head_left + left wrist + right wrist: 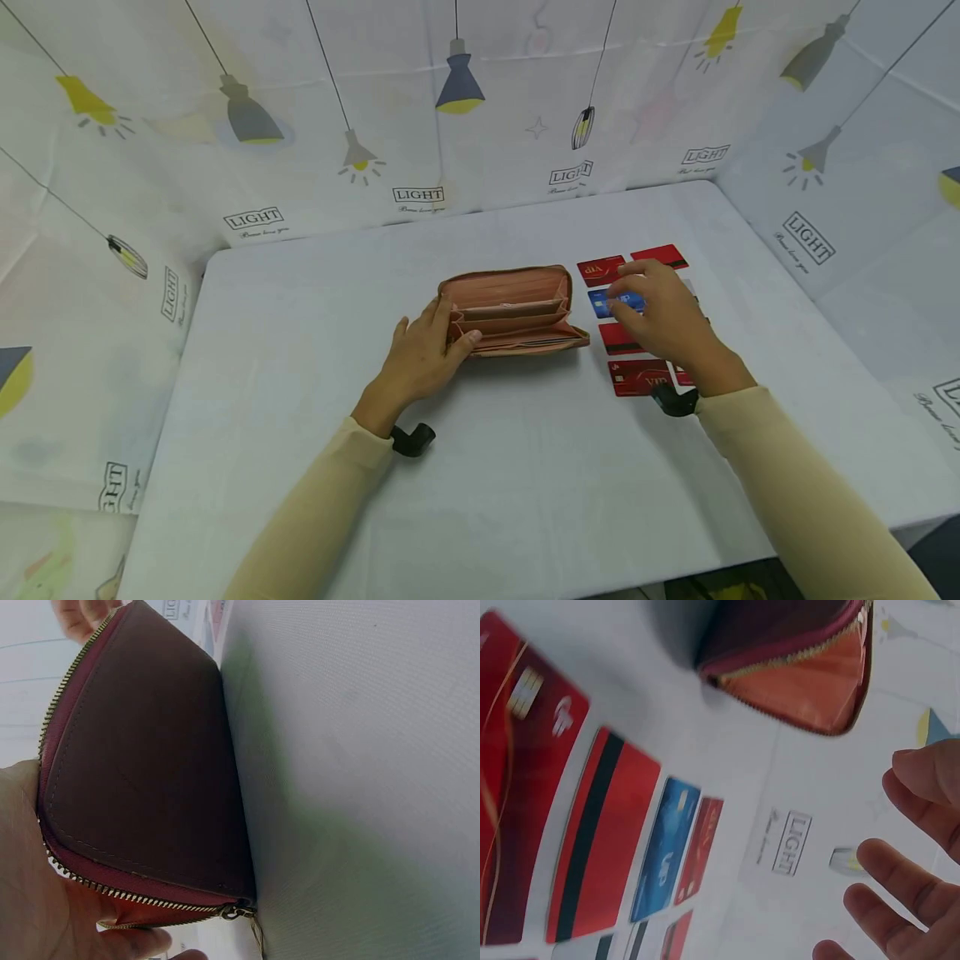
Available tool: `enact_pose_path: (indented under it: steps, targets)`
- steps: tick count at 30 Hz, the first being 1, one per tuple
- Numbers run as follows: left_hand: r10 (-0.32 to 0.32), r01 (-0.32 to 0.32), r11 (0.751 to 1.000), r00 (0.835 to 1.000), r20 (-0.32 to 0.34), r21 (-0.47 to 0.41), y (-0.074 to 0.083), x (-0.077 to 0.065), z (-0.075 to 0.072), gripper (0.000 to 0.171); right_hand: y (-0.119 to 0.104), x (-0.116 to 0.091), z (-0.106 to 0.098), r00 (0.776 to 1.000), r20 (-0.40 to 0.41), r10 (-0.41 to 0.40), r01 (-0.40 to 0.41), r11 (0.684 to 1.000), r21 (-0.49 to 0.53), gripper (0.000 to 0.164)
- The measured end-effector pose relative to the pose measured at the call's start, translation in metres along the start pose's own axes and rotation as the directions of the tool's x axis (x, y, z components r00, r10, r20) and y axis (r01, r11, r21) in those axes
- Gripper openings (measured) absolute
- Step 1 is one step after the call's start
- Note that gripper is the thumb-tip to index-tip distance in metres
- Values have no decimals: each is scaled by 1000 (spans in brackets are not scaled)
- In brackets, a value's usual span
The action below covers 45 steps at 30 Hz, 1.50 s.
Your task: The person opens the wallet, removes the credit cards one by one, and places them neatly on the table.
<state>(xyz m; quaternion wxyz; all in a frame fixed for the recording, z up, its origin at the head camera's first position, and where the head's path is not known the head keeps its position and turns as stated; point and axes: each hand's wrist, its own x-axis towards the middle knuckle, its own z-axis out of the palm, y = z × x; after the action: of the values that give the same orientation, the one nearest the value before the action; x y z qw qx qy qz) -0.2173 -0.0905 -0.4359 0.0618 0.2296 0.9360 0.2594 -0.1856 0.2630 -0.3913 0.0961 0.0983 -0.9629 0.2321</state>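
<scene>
An unzipped wallet (517, 315) stands on the table with its salmon lining and card pockets facing up. My left hand (423, 354) grips its left end, the thumb on the front edge and the fingers on the back panel. In the left wrist view the dark outer cover (146, 761) and its gold zipper (127, 892) show close up. My right hand (663, 312) hovers over the cards at the right, its fingers (889, 889) spread and bent a little, holding nothing. Beneath it lies a blue card (666, 851), partly hidden in the head view.
Rows of cards lie right of the wallet: a red VIP card (637, 377) nearest me, a red card with a dark stripe (600, 836), and others partly covered by my right hand. A white cloth covers the table (300, 333); lamp-printed curtains (510, 100) hang around it.
</scene>
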Motion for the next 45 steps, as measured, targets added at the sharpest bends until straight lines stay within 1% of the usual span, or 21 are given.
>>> enact_pose_path:
  steps: [4,7,9,12,15,17,22,28,32,36,40,45]
  targets:
    - [1,-1,1000,1000,-7,6,0,0,0,83,-13,8,9,998,38,-41,40,999,21,16]
    - [0,0,1000,1000,-9,7,0,0,0,83,-22,12,16,995,89,-50,48,998,27,13]
    - [0,0,1000,1000,-10,5,0,0,0,82,-28,14,19,990,118,-70,69,998,16,12]
    - [2,-2,1000,1000,-9,2,0,0,0,80,-37,16,24,981,144,-127,129,992,-2,9]
    - [5,-5,1000,1000,-10,3,1,0,0,79,-42,16,27,968,146,-202,206,978,-11,6]
    - [8,-8,1000,1000,-12,4,1,0,0,78,-45,16,28,960,149,-237,242,970,-16,5]
    - [10,-10,1000,1000,-21,12,1,0,1,76,-49,17,29,938,185,-292,304,952,-40,8]
    - [6,-6,1000,1000,-14,8,1,-1,1,80,-52,20,28,908,230,-351,378,922,-87,13]
    - [2,-2,1000,1000,-12,12,1,0,1,75,-52,21,30,895,244,-373,410,903,-127,12]
    - [5,-4,1000,1000,-10,15,1,1,1,76,-52,22,32,884,234,-405,447,879,-166,13]
    - [8,-8,1000,1000,-7,13,1,1,1,80,-53,23,33,867,202,-456,491,851,-187,13]
    - [0,0,1000,1000,4,12,1,1,1,84,-53,25,36,829,177,-530,558,803,-208,8]
